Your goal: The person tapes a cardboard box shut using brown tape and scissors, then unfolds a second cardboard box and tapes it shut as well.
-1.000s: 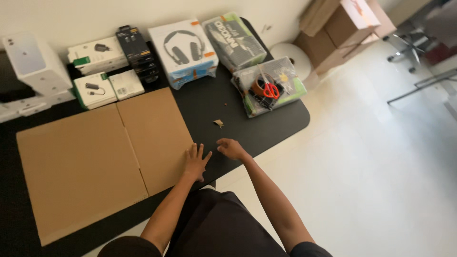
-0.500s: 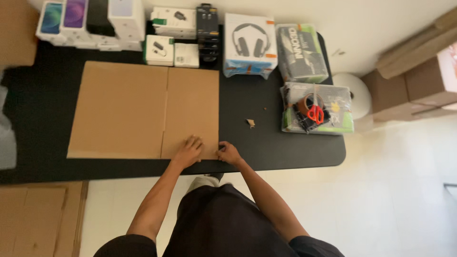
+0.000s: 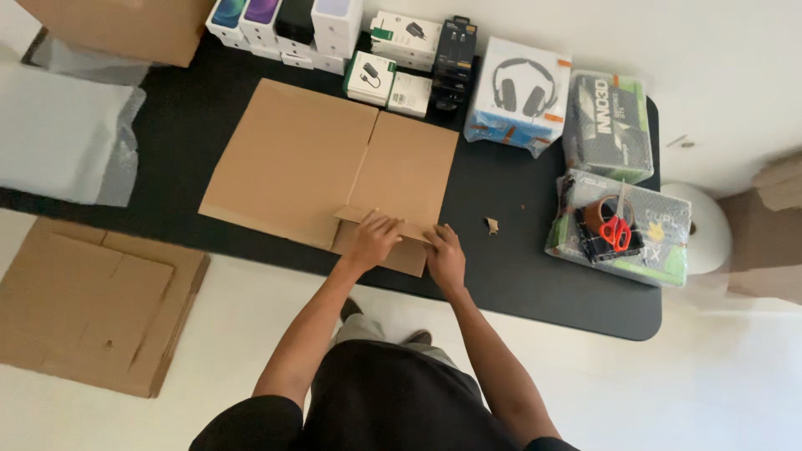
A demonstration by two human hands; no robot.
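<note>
A flattened brown cardboard box lies on the black table. Its near flap is lifted off the table at the box's near right corner. My left hand grips that flap from the left, fingers curled over its edge. At the flap's right end my right hand presses on its edge. Both forearms reach in from the bottom of the view.
Several product boxes, a headphone box and a green box line the far edge. Red scissors and a tape roll lie on a wrapped box at right. A cardboard scrap sits nearby. More flat cardboard lies on the floor.
The view has swung over the table. Both hands, resting at the box's near corner before, now hold its near flap, which has lifted up.
</note>
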